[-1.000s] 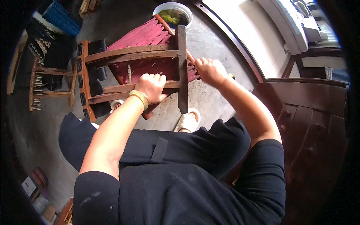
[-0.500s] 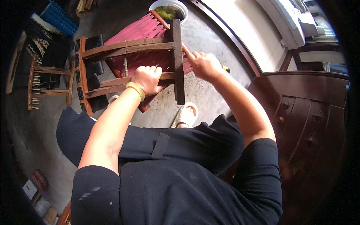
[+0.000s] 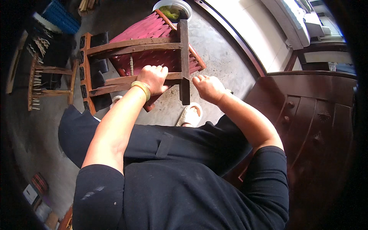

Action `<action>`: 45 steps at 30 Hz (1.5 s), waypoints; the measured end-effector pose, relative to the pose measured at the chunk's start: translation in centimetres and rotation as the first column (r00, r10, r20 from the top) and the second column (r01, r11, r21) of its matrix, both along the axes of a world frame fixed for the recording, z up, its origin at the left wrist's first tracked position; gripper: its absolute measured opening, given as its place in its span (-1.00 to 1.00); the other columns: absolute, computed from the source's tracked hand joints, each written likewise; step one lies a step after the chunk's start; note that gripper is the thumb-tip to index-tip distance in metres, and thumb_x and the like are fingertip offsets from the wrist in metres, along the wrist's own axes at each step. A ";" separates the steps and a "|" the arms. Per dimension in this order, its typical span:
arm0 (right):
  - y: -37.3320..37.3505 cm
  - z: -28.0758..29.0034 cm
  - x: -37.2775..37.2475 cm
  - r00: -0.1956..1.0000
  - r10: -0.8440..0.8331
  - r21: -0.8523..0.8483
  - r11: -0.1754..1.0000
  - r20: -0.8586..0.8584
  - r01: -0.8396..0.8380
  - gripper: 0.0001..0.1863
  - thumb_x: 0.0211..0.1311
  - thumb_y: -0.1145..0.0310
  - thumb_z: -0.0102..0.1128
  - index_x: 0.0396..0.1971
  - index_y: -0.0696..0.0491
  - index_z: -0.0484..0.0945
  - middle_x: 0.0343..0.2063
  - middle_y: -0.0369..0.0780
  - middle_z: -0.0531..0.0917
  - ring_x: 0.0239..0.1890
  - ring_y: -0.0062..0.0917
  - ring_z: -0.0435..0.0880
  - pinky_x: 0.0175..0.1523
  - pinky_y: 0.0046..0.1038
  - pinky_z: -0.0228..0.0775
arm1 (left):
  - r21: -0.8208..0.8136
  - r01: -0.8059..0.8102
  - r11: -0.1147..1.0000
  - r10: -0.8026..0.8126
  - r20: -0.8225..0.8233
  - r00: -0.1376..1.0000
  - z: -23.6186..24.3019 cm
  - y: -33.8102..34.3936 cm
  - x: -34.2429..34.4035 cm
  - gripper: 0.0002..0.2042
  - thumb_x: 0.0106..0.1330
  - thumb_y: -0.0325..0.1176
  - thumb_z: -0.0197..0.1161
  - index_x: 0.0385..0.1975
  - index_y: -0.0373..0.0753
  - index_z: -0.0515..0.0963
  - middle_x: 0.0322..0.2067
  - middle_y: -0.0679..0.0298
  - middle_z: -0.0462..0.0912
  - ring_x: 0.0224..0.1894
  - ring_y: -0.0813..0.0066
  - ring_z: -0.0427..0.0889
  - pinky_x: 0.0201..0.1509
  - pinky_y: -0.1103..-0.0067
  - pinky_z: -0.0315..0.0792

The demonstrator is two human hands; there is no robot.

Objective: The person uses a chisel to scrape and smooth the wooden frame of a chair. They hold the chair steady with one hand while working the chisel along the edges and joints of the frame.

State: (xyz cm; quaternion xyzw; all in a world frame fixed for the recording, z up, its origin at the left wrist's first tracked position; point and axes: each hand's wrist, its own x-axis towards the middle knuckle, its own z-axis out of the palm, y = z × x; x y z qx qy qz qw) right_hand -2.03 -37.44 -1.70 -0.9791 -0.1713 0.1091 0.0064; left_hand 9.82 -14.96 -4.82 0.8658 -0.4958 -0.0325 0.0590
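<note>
– Sweeping in from the biggest: grey floor [image 3: 218,42] all around, a dark wooden panel [image 3: 303,115] on the right, and in the upper middle, the wooden frame [image 3: 153,47]!

– How far along is it?

– Partly dressed, I'd judge. Pink webbing [image 3: 142,32] stretches underneath, already laced; whether it belongs to the same piece, I can't tell. At this frame's far end, the dark crossbar [image 3: 184,57] carries no strap that I can see. Over on the left end rail [image 3: 87,67], though, black straps [image 3: 101,40] sit in a row. None crosses to the other end, so that span looks undone. Going on or coming off? This moment won't say.

– Down to the hands!

– Left hand [image 3: 153,79] closed, fingers wrapped over the lower rail [image 3: 174,76], a firm grip by the look of it. Right hand [image 3: 209,89] hangs just beside the crossbar, fingers curled in. Anything inside that fist? Can't tell.

– And smallest?

– One yellow bracelet [image 3: 143,87], looped around the left wrist.
</note>
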 end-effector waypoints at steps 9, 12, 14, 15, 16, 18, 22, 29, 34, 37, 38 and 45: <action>4.5 -1.6 -4.2 0.902 -0.426 0.254 0.867 -0.065 0.428 -0.89 0.24 0.38 -0.03 -0.35 0.10 0.39 -0.41 -0.04 0.59 -0.35 -0.14 0.64 -0.27 -0.17 0.48 | -0.093 0.008 0.996 -0.008 -0.003 1.000 -0.6 0.7 0.2 -0.54 -0.21 -0.08 0.44 -0.36 -0.21 0.46 -0.42 0.22 0.58 -0.33 0.26 0.61 -0.24 0.42 0.49; 5.0 -2.0 -5.0 0.865 -0.499 0.291 0.822 -0.046 0.489 -0.87 0.27 0.35 -0.05 -0.35 0.10 0.39 -0.42 -0.02 0.60 -0.35 -0.11 0.63 -0.25 -0.14 0.46 | -0.021 0.019 1.000 -0.019 -0.003 1.000 -0.3 0.7 0.3 -0.51 -0.11 -0.02 0.44 -0.25 -0.19 0.48 -0.33 0.25 0.59 -0.21 0.31 0.62 -0.15 0.43 0.48; 5.2 -2.2 -5.2 0.852 -0.523 0.305 0.806 -0.035 0.507 -0.87 0.28 0.35 -0.05 -0.35 0.10 0.38 -0.42 -0.01 0.59 -0.34 -0.09 0.63 -0.24 -0.13 0.45 | 0.027 -0.011 1.000 0.012 -0.024 1.000 0.1 0.4 0.0 -0.50 -0.12 -0.06 0.45 -0.23 -0.19 0.46 -0.29 0.24 0.58 -0.17 0.30 0.60 -0.13 0.42 0.47; 5.3 -2.2 -5.2 0.846 -0.532 0.308 0.799 -0.035 0.516 -0.87 0.28 0.35 -0.06 -0.35 0.10 0.38 -0.43 -0.01 0.59 -0.34 -0.08 0.62 -0.23 -0.12 0.45 | 0.052 -0.026 0.998 0.028 -0.033 0.999 0.3 0.4 -0.1 -0.49 -0.13 -0.07 0.46 -0.22 -0.19 0.45 -0.27 0.23 0.57 -0.14 0.29 0.59 -0.13 0.41 0.46; 5.5 -2.1 -5.2 0.840 -0.541 0.312 0.793 -0.036 0.523 -0.87 0.28 0.36 -0.06 -0.35 0.11 0.38 -0.43 -0.01 0.59 -0.34 -0.07 0.62 -0.23 -0.12 0.44 | 0.039 -0.039 0.998 0.041 -0.045 0.998 0.3 0.6 -0.2 -0.46 -0.13 -0.09 0.47 -0.17 -0.19 0.44 -0.23 0.22 0.55 -0.10 0.28 0.56 -0.09 0.40 0.44; 5.7 -1.6 -5.1 0.825 -0.565 0.316 0.778 -0.030 0.544 -0.87 0.27 0.35 -0.05 -0.34 0.10 0.38 -0.44 0.00 0.60 -0.35 -0.05 0.62 -0.24 -0.11 0.45 | 0.013 -0.057 0.998 0.058 -0.063 0.996 0.4 1.1 -0.5 -0.39 -0.14 -0.12 0.47 -0.07 -0.20 0.41 -0.14 0.19 0.52 -0.01 0.27 0.51 -0.03 0.38 0.40; 5.6 -1.6 -5.1 0.772 -0.636 0.347 0.721 -0.013 0.600 -0.86 0.25 0.34 -0.02 -0.34 0.11 0.38 -0.47 0.02 0.62 -0.38 -0.01 0.62 -0.25 -0.09 0.45 | -0.072 -0.093 0.993 0.091 -0.040 0.995 0.5 3.0 -1.2 -0.22 -0.12 -0.19 0.46 0.18 -0.22 0.30 0.04 0.17 0.43 0.12 0.27 0.39 0.11 0.35 0.28; 5.0 -2.3 -5.2 0.757 -0.653 0.345 0.705 -0.025 0.620 -0.84 0.25 0.33 -0.03 -0.33 0.12 0.37 -0.49 0.06 0.62 -0.35 0.01 0.63 -0.22 -0.06 0.44 | -0.055 -0.151 0.987 0.154 0.069 0.986 0.7 7.1 -1.6 -0.22 -0.10 -0.24 0.46 0.21 -0.23 0.29 0.12 0.14 0.39 0.22 0.23 0.32 0.34 0.30 0.12; 4.7 -1.8 -5.5 0.759 -0.651 0.408 0.697 0.017 0.589 -0.74 0.30 0.22 -0.02 -0.32 0.14 0.38 -0.48 0.05 0.62 -0.35 0.01 0.61 -0.21 -0.06 0.43 | -0.016 -0.201 0.979 0.202 0.077 0.976 0.7 8.0 -2.1 -0.20 -0.08 -0.20 0.47 0.23 -0.22 0.25 0.16 0.15 0.37 0.27 0.23 0.27 0.38 0.28 0.06; 4.4 -1.7 -5.5 0.793 -0.609 0.366 0.734 -0.016 0.572 -0.80 0.28 0.26 -0.03 -0.33 0.10 0.41 -0.45 0.01 0.63 -0.35 -0.04 0.63 -0.22 -0.09 0.45 | -0.006 -0.193 0.981 0.193 0.073 0.978 1.1 7.8 -2.5 -0.19 -0.05 -0.16 0.46 0.24 -0.21 0.24 0.18 0.16 0.36 0.28 0.24 0.26 0.39 0.28 0.05; 4.2 -1.9 -5.5 0.805 -0.592 0.361 0.755 0.019 0.547 -0.83 0.27 0.28 -0.02 -0.33 0.08 0.42 -0.45 -0.01 0.63 -0.35 -0.05 0.63 -0.23 -0.11 0.46 | -0.007 -0.188 0.982 0.188 0.073 0.979 1.2 7.5 -2.7 -0.19 -0.04 -0.14 0.46 0.25 -0.21 0.24 0.18 0.16 0.36 0.28 0.24 0.25 0.39 0.27 0.04; 3.1 -0.7 -3.9 0.834 -0.510 0.253 0.853 0.213 0.457 -0.91 0.17 0.38 0.01 -0.39 0.05 0.46 -0.44 -0.10 0.61 -0.36 -0.19 0.66 -0.27 -0.20 0.51 | -0.059 -0.142 0.988 0.146 0.055 0.988 0.7 4.8 -2.6 -0.19 -0.02 -0.03 0.43 0.23 -0.24 0.25 0.17 0.15 0.37 0.25 0.22 0.29 0.36 0.25 0.05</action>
